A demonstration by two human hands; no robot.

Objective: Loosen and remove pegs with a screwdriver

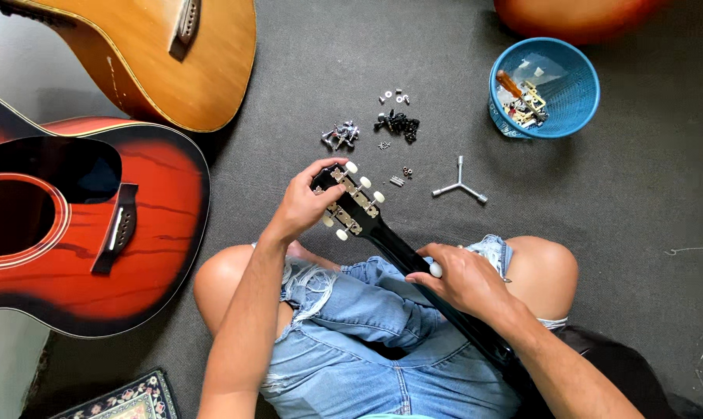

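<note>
A black guitar neck lies across my lap, its headstock pointing away from me with cream tuner knobs along both sides. My left hand wraps around the headstock's left side, thumb near its top. My right hand rests on the neck lower down and pinches a small white-tipped part against it. Small piles of silver and black screws lie on the grey floor just beyond the headstock.
A red-and-black acoustic guitar lies at the left, an orange one above it. A blue basket with tools and parts sits at the upper right. A three-armed metal wrench lies right of the headstock. A patterned rug corner is at the bottom left.
</note>
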